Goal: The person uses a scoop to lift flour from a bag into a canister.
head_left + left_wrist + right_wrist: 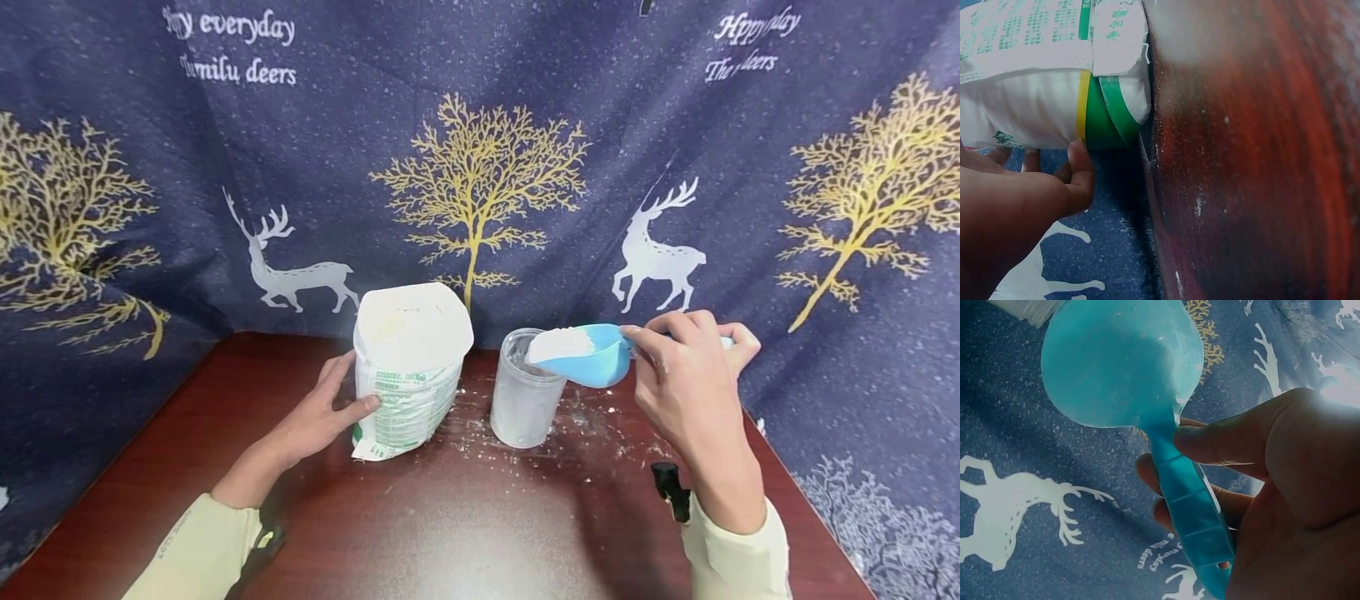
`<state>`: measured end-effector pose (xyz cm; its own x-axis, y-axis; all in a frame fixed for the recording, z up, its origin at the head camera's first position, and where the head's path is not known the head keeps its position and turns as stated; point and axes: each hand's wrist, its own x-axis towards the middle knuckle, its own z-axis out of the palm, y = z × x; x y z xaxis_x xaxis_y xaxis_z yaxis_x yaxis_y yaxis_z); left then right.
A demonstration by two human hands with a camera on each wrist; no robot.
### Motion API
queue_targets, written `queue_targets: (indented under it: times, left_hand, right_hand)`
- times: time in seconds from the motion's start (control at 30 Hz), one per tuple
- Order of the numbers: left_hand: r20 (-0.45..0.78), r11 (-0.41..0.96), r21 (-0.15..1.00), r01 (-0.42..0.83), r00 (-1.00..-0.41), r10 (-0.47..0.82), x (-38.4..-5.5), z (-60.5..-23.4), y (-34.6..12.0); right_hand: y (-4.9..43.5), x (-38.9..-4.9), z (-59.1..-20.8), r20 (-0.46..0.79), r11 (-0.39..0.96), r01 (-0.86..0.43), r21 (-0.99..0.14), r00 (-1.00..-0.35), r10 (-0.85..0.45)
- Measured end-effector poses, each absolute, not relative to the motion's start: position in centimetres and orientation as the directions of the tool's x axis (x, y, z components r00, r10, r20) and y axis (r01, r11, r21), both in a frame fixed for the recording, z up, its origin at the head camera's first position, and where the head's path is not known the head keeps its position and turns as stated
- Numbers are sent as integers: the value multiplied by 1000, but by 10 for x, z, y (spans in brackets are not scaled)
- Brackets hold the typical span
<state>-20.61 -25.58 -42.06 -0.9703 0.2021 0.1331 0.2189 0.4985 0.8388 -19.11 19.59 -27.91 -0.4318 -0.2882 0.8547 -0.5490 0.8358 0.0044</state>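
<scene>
In the head view, the right arm reaches forward, its wrist bent, and the right hand (686,383) grips a blue scoop (600,364) from the right. The scoop's bowl extends left of the fingers, with its front end over the mouth of a clear, cloudy-walled jar (523,408); whether it touches the rim, I cannot tell. White powder (562,343) heaps toward that front end. The left hand (318,421) has its fingers spread apart against the left side of an open white bag (408,400) with green print, which stands left of the jar on the reddish-brown bench (480,517). White specks dot the wood around the jar.

In the left wrist view, the fingertips touch the bag's side near a yellow and a green stripe.

In the right wrist view, the thumb and fingers clamp the scoop's ridged handle (1188,503), just behind its rounded, translucent bowl.
</scene>
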Motion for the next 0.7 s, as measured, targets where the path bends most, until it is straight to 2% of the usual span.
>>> queue_targets:
  times: [0.7]
  left_hand:
    - [153,472,848,240,-964,216,-207,-423,-257]
  right_hand:
    - [192,-191,-278,847,844,-535,34,-432,-309]
